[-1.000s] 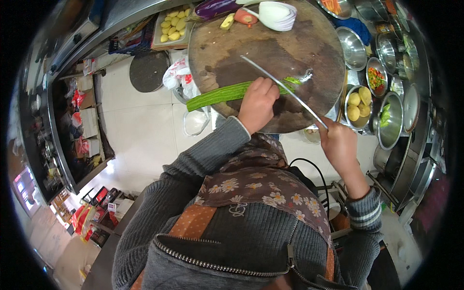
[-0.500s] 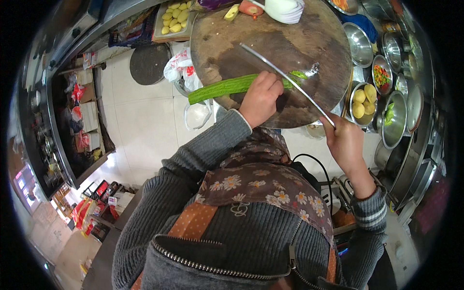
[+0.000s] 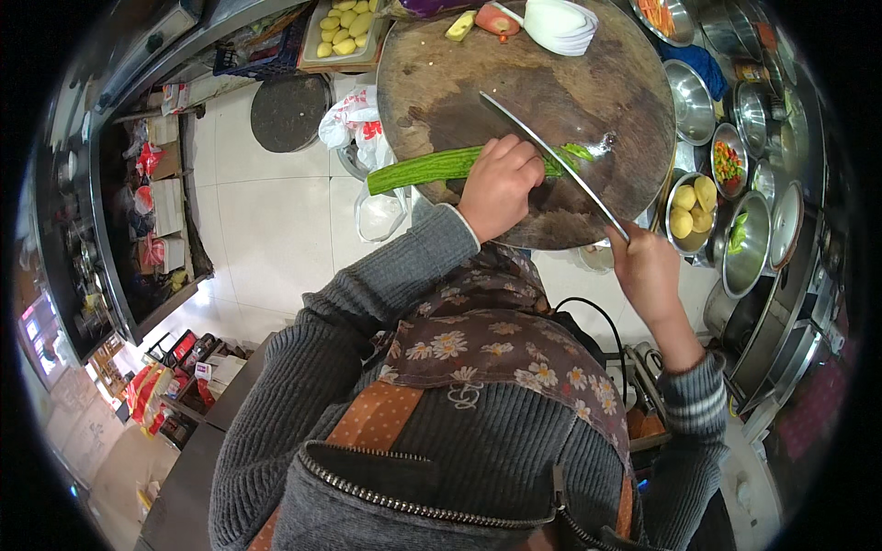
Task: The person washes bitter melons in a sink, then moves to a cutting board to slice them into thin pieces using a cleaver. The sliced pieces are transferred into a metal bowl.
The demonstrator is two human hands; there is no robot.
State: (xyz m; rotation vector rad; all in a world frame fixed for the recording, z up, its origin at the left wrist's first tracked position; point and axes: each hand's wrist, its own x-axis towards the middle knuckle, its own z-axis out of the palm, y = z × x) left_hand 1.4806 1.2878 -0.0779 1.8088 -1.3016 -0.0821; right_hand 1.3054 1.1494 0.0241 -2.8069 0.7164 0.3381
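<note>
The left hand (image 3: 501, 188) is curled tight on the long green vegetable (image 3: 423, 170), on the near side of the round board (image 3: 588, 83). The right hand (image 3: 650, 275) is wrapped around the knife (image 3: 560, 163). It looks like slicing; the next cut calls for tucked fingers.

The long green vegetable (image 3: 427, 170) is being partly covered by the left hand (image 3: 502, 186); the purple eggplant (image 3: 430, 7) is being cropped by the top edge.

Yellow potatoes (image 3: 681, 222) sit in a steel bowl (image 3: 693, 243) beside a metal dish (image 3: 730, 191) of chopped vegetables (image 3: 727, 163).
</note>
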